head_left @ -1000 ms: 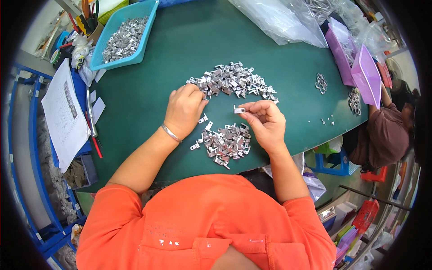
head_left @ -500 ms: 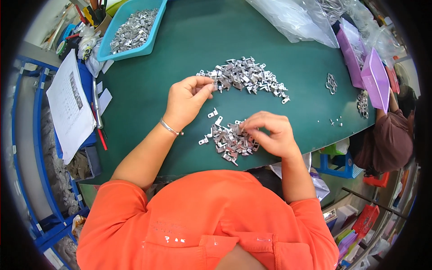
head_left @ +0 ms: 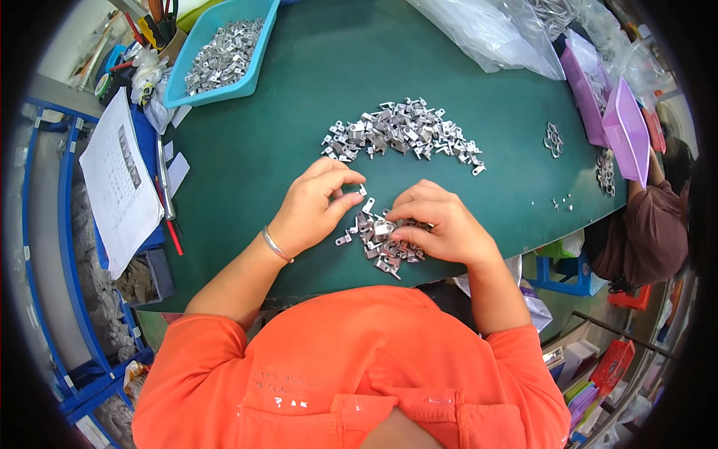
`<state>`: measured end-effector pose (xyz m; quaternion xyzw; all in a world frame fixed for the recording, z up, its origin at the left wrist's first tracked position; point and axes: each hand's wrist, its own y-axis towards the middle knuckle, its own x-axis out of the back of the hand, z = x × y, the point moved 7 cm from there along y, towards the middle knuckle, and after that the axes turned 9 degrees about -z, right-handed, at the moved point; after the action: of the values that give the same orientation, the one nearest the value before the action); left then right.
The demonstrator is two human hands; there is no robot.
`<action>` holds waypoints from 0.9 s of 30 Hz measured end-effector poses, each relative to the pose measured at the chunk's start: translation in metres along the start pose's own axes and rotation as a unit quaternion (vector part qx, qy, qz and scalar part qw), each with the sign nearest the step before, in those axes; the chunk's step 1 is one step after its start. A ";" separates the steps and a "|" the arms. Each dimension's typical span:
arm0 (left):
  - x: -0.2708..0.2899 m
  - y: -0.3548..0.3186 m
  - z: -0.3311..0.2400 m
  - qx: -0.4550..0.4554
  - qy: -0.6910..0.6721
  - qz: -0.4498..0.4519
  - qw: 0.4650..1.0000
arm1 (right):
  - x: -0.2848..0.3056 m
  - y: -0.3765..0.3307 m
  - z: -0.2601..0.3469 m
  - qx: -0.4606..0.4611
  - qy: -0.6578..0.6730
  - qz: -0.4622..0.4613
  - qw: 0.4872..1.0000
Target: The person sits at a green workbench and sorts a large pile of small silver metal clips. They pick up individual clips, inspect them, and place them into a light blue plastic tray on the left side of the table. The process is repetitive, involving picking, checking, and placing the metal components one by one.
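So your right hand [head_left: 445, 226] has a metal bracket [head_left: 383, 229] pinched at the fingertips, right over the near pile [head_left: 386, 265]. Your left hand [head_left: 308, 208] has its fingertips by another bracket, can't tell if gripped, and the bigger pile [head_left: 404, 129] sits farther out on the green table [head_left: 321, 60].

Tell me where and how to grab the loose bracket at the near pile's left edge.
Probably by its holed tab, pinched across the edges, coming from the left: the bracket lies with that tab pointing outward, while the near pile crowds its right. The left hand is on that side.
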<state>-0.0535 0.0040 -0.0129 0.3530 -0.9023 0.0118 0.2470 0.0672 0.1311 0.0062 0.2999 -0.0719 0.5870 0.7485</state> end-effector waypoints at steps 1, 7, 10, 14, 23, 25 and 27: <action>-0.001 -0.001 -0.006 -0.043 0.068 0.000 0.997 | 0.007 0.000 -0.002 0.005 -0.041 -0.025 0.999; -0.018 0.002 -0.002 -0.133 0.125 0.006 0.983 | 0.035 0.005 -0.053 -0.098 -0.267 -0.255 0.924; -0.017 0.005 -0.001 -0.074 0.087 0.009 0.993 | 0.030 0.008 -0.055 -0.039 -0.330 -0.229 0.915; -0.021 0.001 0.024 0.159 -0.181 0.024 0.970 | 0.030 -0.012 -0.090 -0.313 0.097 -0.233 0.916; -0.033 -0.011 0.016 0.231 -0.344 0.094 0.905 | 0.017 -0.025 -0.070 -0.313 0.483 -0.158 0.802; -0.034 -0.014 0.010 0.145 -0.224 0.144 0.953 | 0.016 -0.023 -0.056 -0.316 0.416 -0.096 0.848; -0.030 -0.012 -0.004 0.036 -0.103 0.156 0.982 | 0.014 -0.016 -0.040 -0.288 0.241 -0.002 0.927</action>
<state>-0.0253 0.0147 -0.0253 0.2159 -0.9659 0.0464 0.1351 0.0764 0.1625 -0.0255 -0.0787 -0.0549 0.5939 0.7988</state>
